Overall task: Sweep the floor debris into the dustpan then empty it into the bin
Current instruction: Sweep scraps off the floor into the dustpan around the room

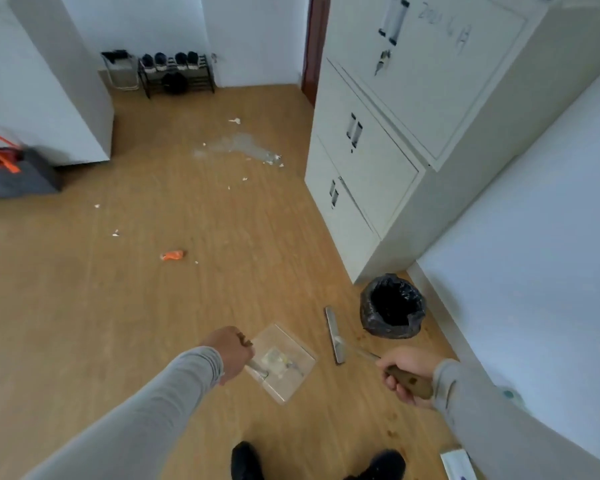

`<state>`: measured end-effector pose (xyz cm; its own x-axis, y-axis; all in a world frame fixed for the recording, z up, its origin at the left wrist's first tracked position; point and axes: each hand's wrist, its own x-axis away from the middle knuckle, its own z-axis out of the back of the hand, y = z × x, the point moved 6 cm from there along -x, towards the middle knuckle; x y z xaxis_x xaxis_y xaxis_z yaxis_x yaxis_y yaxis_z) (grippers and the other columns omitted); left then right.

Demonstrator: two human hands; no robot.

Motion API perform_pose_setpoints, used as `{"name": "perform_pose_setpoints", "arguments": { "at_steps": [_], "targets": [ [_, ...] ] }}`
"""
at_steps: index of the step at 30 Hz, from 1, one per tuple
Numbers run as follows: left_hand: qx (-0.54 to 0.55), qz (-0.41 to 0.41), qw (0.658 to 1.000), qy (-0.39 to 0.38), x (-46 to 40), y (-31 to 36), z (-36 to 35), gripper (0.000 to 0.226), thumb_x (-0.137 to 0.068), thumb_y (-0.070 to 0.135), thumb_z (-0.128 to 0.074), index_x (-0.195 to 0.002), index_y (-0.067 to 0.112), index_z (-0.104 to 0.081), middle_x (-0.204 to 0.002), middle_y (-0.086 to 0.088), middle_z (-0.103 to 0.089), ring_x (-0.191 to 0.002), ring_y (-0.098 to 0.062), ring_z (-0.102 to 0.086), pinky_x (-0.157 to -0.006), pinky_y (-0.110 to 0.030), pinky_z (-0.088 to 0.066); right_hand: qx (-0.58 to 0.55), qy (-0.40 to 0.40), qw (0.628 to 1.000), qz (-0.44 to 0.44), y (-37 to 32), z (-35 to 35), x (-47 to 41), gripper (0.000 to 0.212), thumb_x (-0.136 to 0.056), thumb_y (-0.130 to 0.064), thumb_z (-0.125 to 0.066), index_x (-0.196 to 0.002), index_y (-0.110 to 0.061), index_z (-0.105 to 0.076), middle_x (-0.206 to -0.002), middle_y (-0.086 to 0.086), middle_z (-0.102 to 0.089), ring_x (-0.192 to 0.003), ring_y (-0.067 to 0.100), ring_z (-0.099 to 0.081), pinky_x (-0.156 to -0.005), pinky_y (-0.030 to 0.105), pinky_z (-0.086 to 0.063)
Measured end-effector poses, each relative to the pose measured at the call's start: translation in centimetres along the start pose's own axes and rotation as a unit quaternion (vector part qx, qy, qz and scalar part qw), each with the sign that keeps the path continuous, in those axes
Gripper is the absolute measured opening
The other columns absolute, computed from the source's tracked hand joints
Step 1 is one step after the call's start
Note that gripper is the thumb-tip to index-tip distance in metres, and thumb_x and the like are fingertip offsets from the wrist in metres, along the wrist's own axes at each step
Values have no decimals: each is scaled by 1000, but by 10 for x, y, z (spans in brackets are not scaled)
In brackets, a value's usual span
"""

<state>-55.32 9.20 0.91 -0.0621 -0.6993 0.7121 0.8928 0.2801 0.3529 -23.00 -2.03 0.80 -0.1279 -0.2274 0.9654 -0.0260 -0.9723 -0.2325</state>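
Note:
My left hand (231, 353) grips the handle of a clear plastic dustpan (284, 363) held low over the wooden floor, with some pale scraps lying in it. My right hand (407, 370) is closed on the brown wooden handle of a broom (335, 336), whose narrow grey head rests just right of the dustpan. A small bin (392, 306) lined with a black bag stands beside the broom head, against the cabinet. White scraps (272, 159) and a dusty grey patch lie farther out on the floor, and an orange wrapper (173, 255) lies nearer, to the left.
A tall grey metal cabinet (378, 168) lines the right side, with a white wall beyond it. A grey and orange bag (11, 174) sits at the left by a white cupboard. A shoe rack (177, 74) stands at the far wall. My dark shoes (246, 460) show at the bottom.

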Motion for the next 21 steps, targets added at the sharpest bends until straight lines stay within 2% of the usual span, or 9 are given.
{"name": "perform_pose_setpoints", "arguments": {
  "at_steps": [2,5,7,9,14,21],
  "targets": [
    [38,5,999,30,2,-29,29,10,-96,19,-57,-105,15,-59,-74,3,-56,-57,-15,-56,-53,-28,-52,16,8,1000,25,-27,-29,6,10,-95,-11,-57,-92,-2,-57,-61,8,-59,-41,11,-54,-36,20,-45],
    [64,16,997,51,-3,-64,63,13,-99,18,-55,-106,10,-62,-73,4,-52,-62,-16,-55,-54,-24,-48,39,6,997,62,-63,-65,14,15,-95,-9,-59,-97,4,-64,-68,11,-65,-46,13,-58,-38,22,-48],
    [69,35,996,49,-10,-83,80,11,-101,19,-52,-96,11,-57,-75,2,-50,-63,-14,-52,-52,-19,-43,60,7,996,61,-76,-83,11,17,-96,-9,-58,-89,4,-66,-67,10,-64,-46,12,-56,-39,22,-47],
    [97,47,992,65,-23,-99,99,11,-101,21,-54,-95,12,-56,-78,1,-54,-62,-13,-50,-50,-21,-41,95,10,995,42,-82,-98,2,22,-96,-10,-54,-77,-2,-61,-60,6,-57,-43,11,-50,-40,21,-43],
    [58,69,990,112,-60,-125,151,23,-96,34,-56,-110,17,-63,-87,3,-64,-74,-16,-62,-63,-27,-49,196,15,979,56,-137,-135,-25,27,-89,-4,-50,-63,-9,-48,-47,3,-43,-34,12,-41,-40,17,-35],
    [27,123,983,137,-110,-135,231,16,-96,30,-60,-103,16,-64,-89,4,-64,-84,-17,-62,-74,-26,-47,270,-1,961,54,-254,-169,-76,24,-84,-5,-51,-59,-8,-49,-46,5,-46,-33,14,-41,-41,19,-37]
  ]
}}
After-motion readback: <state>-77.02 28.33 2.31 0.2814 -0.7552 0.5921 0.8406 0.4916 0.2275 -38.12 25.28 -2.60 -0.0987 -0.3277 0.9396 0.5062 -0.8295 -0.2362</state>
